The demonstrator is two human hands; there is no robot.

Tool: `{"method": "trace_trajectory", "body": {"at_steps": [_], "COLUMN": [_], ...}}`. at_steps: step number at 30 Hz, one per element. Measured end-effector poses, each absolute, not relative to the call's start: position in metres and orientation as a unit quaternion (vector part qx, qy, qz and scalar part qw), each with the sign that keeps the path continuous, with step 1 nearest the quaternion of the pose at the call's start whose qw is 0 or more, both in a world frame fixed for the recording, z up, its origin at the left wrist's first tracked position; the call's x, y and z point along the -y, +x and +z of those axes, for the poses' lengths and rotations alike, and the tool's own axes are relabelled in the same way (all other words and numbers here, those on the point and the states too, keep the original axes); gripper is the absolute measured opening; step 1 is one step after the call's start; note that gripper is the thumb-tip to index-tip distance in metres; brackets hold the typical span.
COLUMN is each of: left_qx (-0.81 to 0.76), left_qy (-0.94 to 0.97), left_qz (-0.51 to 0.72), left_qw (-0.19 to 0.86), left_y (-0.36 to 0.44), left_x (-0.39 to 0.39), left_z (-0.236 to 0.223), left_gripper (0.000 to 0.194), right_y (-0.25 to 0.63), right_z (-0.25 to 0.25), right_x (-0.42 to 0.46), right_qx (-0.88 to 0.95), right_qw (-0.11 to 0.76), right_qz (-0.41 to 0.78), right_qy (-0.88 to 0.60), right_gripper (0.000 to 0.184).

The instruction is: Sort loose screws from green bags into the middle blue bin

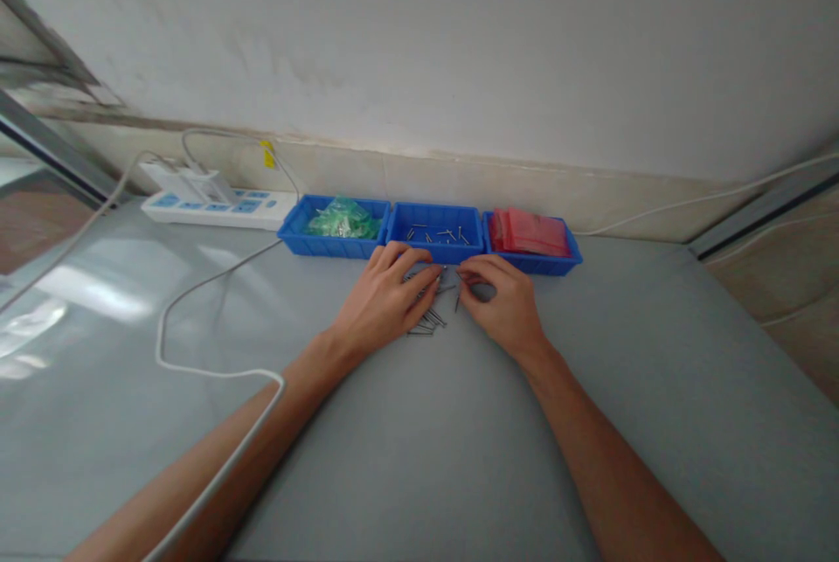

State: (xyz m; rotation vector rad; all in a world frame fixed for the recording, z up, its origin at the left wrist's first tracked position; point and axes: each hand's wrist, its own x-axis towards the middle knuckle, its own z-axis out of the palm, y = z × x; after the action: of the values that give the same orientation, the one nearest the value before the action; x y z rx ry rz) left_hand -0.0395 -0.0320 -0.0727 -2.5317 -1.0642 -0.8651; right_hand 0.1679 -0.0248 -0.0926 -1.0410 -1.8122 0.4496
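Several thin metal screws (433, 317) lie in a loose pile on the grey table, partly under my left hand (390, 295). The fingers of that hand are curled over the pile, with thumb and forefinger brought together; whatever is between them is too small to make out. Just to the right, my right hand (504, 304) pinches a single screw (457, 301) that points down toward the tabletop. Both hands are just in front of the middle blue tray (436, 212), which holds several more screws (449, 235).
The left blue tray (298, 234) holds a green plastic bag (344, 219). Red plastic bags (530, 232) fill the right blue tray (557, 266). A white power strip (262, 211) with plugged-in chargers stands by the wall. Its white cable (216, 374) crosses the table and my left forearm.
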Motion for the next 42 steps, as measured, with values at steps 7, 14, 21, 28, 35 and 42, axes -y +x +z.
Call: {"method": "trace_trajectory", "body": {"at_steps": [7, 14, 21, 28, 35, 42], "left_qx": [0.342, 0.317, 0.325, 0.445, 0.482, 0.477], "left_qy": [-0.889, -0.897, -0.892, -0.789, -0.764, -0.775], "left_qz": [-0.285, -0.292, -0.294, -0.371, -0.367, -0.347], "left_qw": [0.109, 0.097, 0.115, 0.204, 0.223, 0.229], "left_y": [-0.042, -0.042, -0.044, -0.057, -0.063, -0.063], "left_x": [0.033, 0.033, 0.031, 0.012, 0.005, 0.006], "left_z": [-0.072, -0.071, -0.070, -0.071, -0.075, -0.074], "left_gripper": [0.031, 0.020, 0.021, 0.015, 0.018, 0.021], "right_y": [0.168, 0.169, 0.168, 0.168, 0.164, 0.167], "right_z": [-0.088, -0.087, -0.090, -0.088, -0.091, -0.096], "right_x": [0.022, 0.022, 0.020, 0.027, 0.030, 0.026], "right_qx": [0.588, 0.560, 0.581, 0.761, 0.840, 0.845], "right_qw": [0.547, 0.546, 0.545, 0.457, 0.385, 0.376], "right_qz": [0.437, 0.493, 0.473, 0.234, 0.188, 0.173], "right_qy": [-0.404, -0.381, -0.378, -0.397, -0.333, -0.340], "right_gripper": [0.030, 0.045, 0.036, 0.019, 0.022, 0.020]}}
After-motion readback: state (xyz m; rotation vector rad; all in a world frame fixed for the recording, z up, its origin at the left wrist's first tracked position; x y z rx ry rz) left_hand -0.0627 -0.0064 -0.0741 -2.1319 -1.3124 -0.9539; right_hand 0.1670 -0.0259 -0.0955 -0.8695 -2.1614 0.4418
